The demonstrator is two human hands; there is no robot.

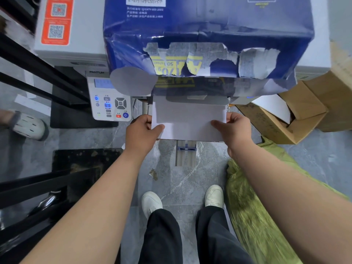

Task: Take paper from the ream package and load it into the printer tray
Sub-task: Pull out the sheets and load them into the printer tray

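A stack of white paper is held level in front of the printer. My left hand grips its left edge with the thumb on top. My right hand grips the right edge the same way. The paper's far end reaches under the printer's front, over the pulled-out tray, whose grey extension with a blue guide sticks out below the stack. The torn blue ream package lies on top of the printer, its ripped end hanging over the front.
The printer's control panel sits left of the paper. Open cardboard boxes stand at the right, with green cloth below them. Black shelf bars run along the left. Another person's shoe is at far left. My feet stand on grey floor.
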